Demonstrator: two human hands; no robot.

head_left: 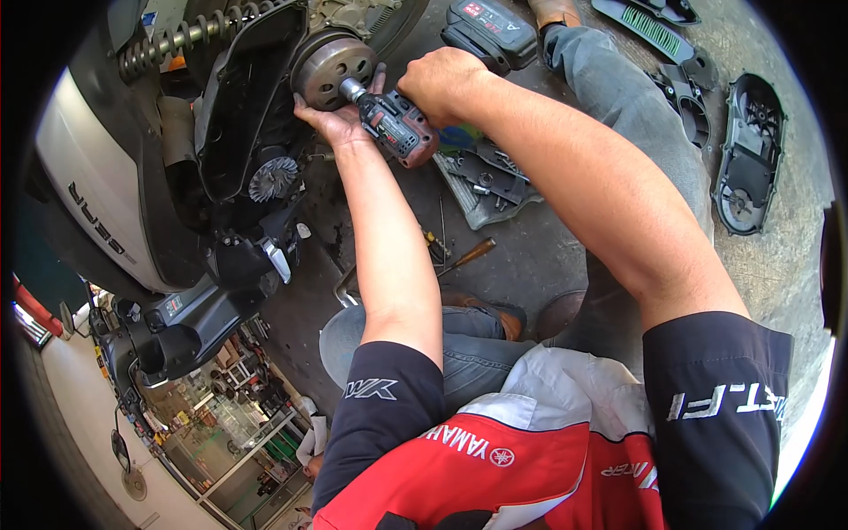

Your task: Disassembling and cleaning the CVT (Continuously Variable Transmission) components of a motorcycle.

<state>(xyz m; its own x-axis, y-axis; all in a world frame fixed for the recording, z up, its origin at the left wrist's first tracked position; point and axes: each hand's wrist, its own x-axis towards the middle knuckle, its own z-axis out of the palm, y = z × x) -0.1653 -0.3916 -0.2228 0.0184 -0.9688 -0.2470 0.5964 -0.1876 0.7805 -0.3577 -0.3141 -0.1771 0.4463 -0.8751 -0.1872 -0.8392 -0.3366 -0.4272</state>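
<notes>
A round metal clutch bell (329,72) with holes in its face sits at the rear of the scooter's opened drive case (247,110). My left hand (343,122) cups its near, lower side, fingers curled around the rim. My right hand (439,84) is closed around the handle of a cordless impact wrench (395,130), whose battery pack (488,34) sticks out beyond the fist. The wrench's socket (352,89) meets the middle of the bell; whether it seats on a nut is hidden.
The scooter body (106,190) fills the left, with a finned pulley (274,179) exposed. A parts tray (473,201) and a wooden-handled screwdriver (477,253) lie on the floor. A long black cover (749,155) and an air filter (652,34) lie right. A glass cabinet (225,433) stands lower left.
</notes>
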